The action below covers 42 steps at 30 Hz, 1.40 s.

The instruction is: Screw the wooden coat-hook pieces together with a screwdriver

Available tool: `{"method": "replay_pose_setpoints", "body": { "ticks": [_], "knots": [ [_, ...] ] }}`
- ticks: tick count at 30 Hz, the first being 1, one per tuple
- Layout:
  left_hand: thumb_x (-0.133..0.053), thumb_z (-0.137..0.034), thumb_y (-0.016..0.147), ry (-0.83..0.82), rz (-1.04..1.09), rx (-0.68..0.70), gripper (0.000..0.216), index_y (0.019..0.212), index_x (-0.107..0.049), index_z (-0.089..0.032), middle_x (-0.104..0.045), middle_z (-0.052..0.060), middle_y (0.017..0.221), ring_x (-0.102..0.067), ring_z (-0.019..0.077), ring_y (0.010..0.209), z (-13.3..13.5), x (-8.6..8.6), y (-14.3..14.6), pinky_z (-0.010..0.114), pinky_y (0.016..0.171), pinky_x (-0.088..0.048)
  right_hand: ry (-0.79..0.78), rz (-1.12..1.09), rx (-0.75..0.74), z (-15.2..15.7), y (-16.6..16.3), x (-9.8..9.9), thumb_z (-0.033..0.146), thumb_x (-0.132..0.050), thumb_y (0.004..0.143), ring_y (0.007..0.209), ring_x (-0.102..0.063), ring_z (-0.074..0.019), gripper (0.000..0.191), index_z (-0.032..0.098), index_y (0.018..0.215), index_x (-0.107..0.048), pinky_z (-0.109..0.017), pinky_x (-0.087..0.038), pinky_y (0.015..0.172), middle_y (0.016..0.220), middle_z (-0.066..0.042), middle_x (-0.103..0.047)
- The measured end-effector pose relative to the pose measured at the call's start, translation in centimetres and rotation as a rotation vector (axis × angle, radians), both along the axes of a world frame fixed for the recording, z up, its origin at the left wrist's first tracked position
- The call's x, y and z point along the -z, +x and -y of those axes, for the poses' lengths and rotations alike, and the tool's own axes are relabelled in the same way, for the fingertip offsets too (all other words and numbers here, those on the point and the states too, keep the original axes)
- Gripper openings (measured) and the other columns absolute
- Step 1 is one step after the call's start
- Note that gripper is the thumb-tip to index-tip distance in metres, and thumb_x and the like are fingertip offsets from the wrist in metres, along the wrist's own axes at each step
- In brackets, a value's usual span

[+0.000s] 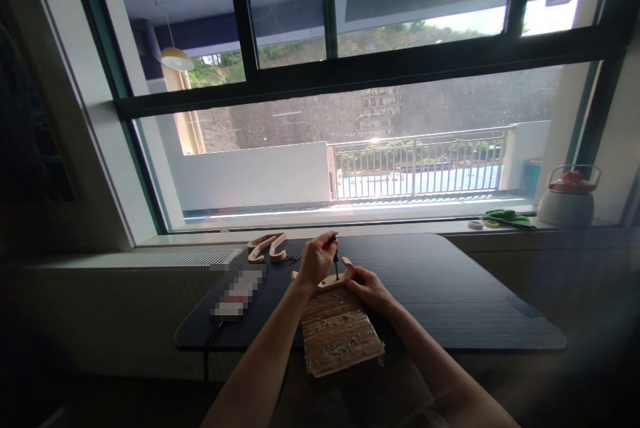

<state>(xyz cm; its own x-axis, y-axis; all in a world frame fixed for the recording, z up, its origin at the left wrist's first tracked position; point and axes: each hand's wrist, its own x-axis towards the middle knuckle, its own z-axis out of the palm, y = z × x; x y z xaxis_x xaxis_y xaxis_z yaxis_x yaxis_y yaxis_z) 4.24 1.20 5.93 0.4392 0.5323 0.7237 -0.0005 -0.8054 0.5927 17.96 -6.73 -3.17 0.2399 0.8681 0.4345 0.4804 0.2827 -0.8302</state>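
My left hand [316, 260] is closed around the dark handle of a small screwdriver [335, 261] held upright, its tip down on a curved wooden hook piece [334, 279]. My right hand [369, 288] grips that wooden piece from the right side, holding it on the far end of a light wooden board [340, 338] that lies at the near edge of the dark table [450, 295]. Two more curved wooden pieces [267, 246] lie at the table's far left, with a few small dark screws [291, 258] beside them.
A blurred flat object [237, 291] with a cable lies on the table's left part. On the window sill at right stand a white kettle with an orange lid [567, 198], a green cloth [507, 217] and tape rolls [476, 223]. A big window fills the back.
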Motion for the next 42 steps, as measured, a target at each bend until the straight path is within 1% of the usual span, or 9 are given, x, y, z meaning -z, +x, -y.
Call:
{"method": "replay_pose_setpoints", "body": {
  "ticks": [3,5,14,18,22,29,34,39,42],
  "knots": [
    [-0.050,-0.022,0.081,-0.100,-0.023,0.199,0.030,0.108,-0.060,-0.015,-0.068,0.008,0.091,-0.063,0.0168,0.083,0.6,-0.3,0.4,0.028,0.076,-0.050,0.000,-0.022,-0.010,0.1,-0.1,-0.2,0.039,-0.056,0.072,0.067,-0.050,-0.0140,0.026,0.015,0.081,-0.060,-0.025,-0.039,0.062,0.071,0.000,-0.059],
    [-0.048,-0.022,0.082,-0.129,-0.005,0.242,0.030,0.109,-0.059,-0.015,-0.067,0.008,0.091,-0.062,0.0161,0.084,1.1,-0.2,0.7,0.027,0.076,-0.050,0.009,-0.035,-0.025,0.2,-0.2,-0.4,0.039,-0.056,0.072,0.066,-0.049,-0.0135,0.025,0.015,0.079,-0.059,-0.025,-0.038,0.060,0.069,0.001,-0.057],
    [-0.057,-0.021,0.076,0.105,0.028,-0.072,0.025,0.101,-0.064,-0.020,-0.059,0.003,0.081,-0.055,0.0125,0.069,0.4,0.3,1.6,0.026,0.068,-0.047,0.002,-0.030,-0.008,0.1,-0.2,-0.4,0.039,-0.056,0.072,0.065,-0.048,-0.0130,0.025,0.015,0.079,-0.058,-0.025,-0.038,0.060,0.069,0.001,-0.055],
    [-0.058,-0.024,0.076,0.083,0.046,-0.131,0.031,0.106,-0.061,-0.019,-0.061,0.003,0.079,-0.055,0.0126,0.067,0.2,0.6,1.5,0.025,0.065,-0.046,0.005,-0.013,-0.010,0.2,-0.3,-0.5,0.036,-0.055,0.073,0.064,-0.047,-0.0121,0.022,0.015,0.079,-0.058,-0.024,-0.037,0.059,0.068,0.002,-0.055],
    [-0.060,-0.026,0.075,0.034,0.068,-0.147,0.025,0.098,-0.064,-0.017,-0.063,0.004,0.077,-0.056,0.0134,0.066,0.0,0.8,1.3,0.025,0.064,-0.047,0.009,-0.013,-0.025,0.3,-0.4,-0.7,0.035,-0.055,0.073,0.066,-0.048,-0.0127,0.023,0.015,0.083,-0.060,-0.025,-0.038,0.061,0.071,0.001,-0.056],
    [-0.053,-0.023,0.080,-0.007,0.016,0.075,0.030,0.107,-0.061,-0.017,-0.065,0.008,0.093,-0.061,0.0162,0.080,0.2,0.3,1.1,0.027,0.073,-0.049,-0.001,-0.005,-0.002,0.5,-0.6,-0.9,0.039,-0.056,0.072,0.067,-0.048,-0.0134,0.025,0.015,0.079,-0.058,-0.025,-0.038,0.062,0.070,0.001,-0.056],
    [-0.052,-0.025,0.081,-0.140,-0.021,0.157,0.035,0.113,-0.057,-0.014,-0.068,0.007,0.083,-0.062,0.0165,0.078,0.4,0.2,0.9,0.029,0.072,-0.051,0.013,0.009,-0.030,0.7,-0.6,-1.1,0.038,-0.055,0.073,0.068,-0.048,-0.0135,0.023,0.016,0.078,-0.058,-0.026,-0.038,0.063,0.071,0.001,-0.057],
    [-0.054,-0.021,0.079,-0.265,-0.046,0.323,0.035,0.112,-0.057,-0.012,-0.068,0.008,0.085,-0.063,0.0165,0.080,0.9,-0.5,0.7,0.030,0.074,-0.051,0.025,0.015,-0.026,0.6,-0.7,-0.9,0.040,-0.054,0.075,0.067,-0.048,-0.0128,0.024,0.016,0.076,-0.056,-0.025,-0.038,0.063,0.069,0.002,-0.055],
    [-0.055,-0.022,0.078,-0.321,-0.008,0.356,0.033,0.109,-0.058,-0.012,-0.068,0.009,0.086,-0.063,0.0169,0.080,0.9,-0.6,0.6,0.031,0.074,-0.052,0.012,0.007,-0.056,0.6,-0.5,-0.9,0.041,-0.056,0.074,0.068,-0.049,-0.0133,0.025,0.016,0.078,-0.057,-0.026,-0.039,0.064,0.071,0.001,-0.056]
  ]
}}
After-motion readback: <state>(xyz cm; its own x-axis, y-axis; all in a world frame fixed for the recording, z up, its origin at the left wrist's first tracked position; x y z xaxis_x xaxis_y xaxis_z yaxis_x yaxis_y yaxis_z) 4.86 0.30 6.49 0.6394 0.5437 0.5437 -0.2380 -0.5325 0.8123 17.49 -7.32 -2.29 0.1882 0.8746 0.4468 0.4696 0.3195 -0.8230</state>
